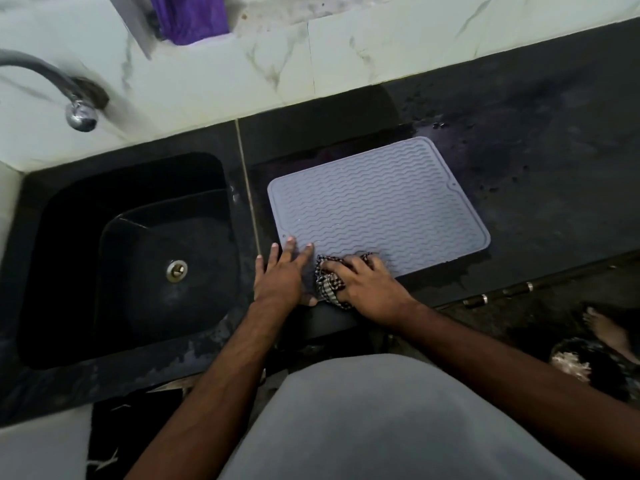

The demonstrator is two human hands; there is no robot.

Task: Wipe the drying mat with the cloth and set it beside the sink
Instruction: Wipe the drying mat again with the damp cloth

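A grey ribbed drying mat [377, 206] lies flat on the dark counter, just right of the black sink [138, 251]. My left hand [280, 275] presses the mat's near left corner with straight, spread fingers. My right hand [367, 289] grips a bunched black-and-white checked cloth [325, 285] and holds it against the mat's near edge. Part of the cloth is hidden under my fingers.
The dark counter [540, 188] looks wet and stained right of and behind the mat. A chrome tap [74, 105] juts from the marble wall above the sink. A purple cloth [192, 19] hangs at the top. A bare foot [606, 329] stands on the floor at right.
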